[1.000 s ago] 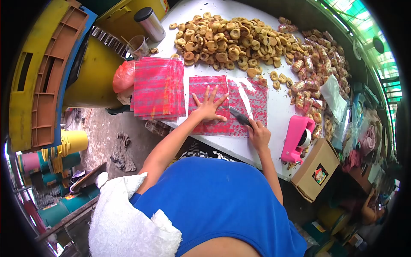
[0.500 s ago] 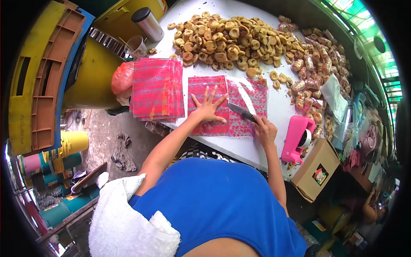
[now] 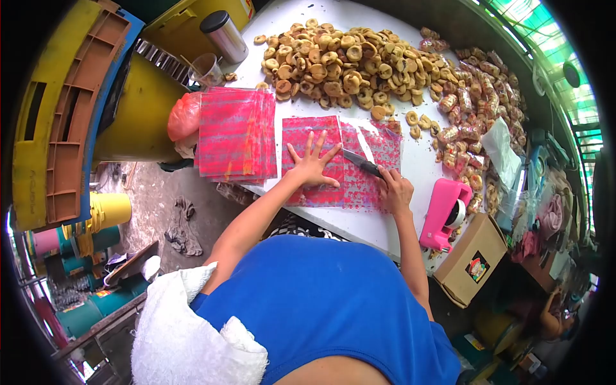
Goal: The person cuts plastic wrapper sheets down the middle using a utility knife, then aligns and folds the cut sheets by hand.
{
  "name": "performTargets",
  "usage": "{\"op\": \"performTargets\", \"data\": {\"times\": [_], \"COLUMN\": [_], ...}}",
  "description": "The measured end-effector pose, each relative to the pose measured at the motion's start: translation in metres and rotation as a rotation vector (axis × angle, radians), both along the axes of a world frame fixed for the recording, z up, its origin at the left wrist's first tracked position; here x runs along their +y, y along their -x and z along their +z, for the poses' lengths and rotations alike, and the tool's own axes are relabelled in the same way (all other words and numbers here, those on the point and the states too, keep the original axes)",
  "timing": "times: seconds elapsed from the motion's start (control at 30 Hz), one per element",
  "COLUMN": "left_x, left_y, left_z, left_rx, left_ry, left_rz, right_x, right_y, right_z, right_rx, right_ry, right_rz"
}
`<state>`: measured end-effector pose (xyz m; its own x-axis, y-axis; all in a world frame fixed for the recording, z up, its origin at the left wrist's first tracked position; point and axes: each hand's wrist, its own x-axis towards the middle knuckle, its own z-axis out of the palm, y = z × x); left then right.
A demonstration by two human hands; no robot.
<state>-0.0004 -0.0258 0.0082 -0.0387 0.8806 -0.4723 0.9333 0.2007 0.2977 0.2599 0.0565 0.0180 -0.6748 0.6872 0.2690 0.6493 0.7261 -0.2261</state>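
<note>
Two hands of you work over the red-printed plastic sheet (image 3: 360, 192), which lies flat on the white tabletop (image 3: 420, 157), near its edge and close in front of your body. Your left hand (image 3: 310, 169) presses on the denser red part with the fingers spread wide apart, as it did one second ago. Your right hand (image 3: 397, 190) keeps its fingers closed around the handle of the knife (image 3: 362, 163), but this hand is now a little farther forward and more to the right than in the first frame. The blade is also less steep, and its tip is slightly higher along the edge of the denser part. On your left, the stack of printed sheets (image 3: 234, 131) remains in its place, just beside the sheet under your hand.
</note>
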Motion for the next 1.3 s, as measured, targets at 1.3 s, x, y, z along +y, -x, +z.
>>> {"op": "performTargets", "data": {"times": [1.3], "left_x": [0.027], "left_y": [0.011], "left_z": [-0.008], "left_rx": [-0.099], "left_ry": [-0.018], "left_rz": [0.192], "right_x": [0.031], "right_y": [0.027], "right_z": [0.004], "right_rx": [-0.02], "right_ry": [0.113], "right_rz": [0.023]}}
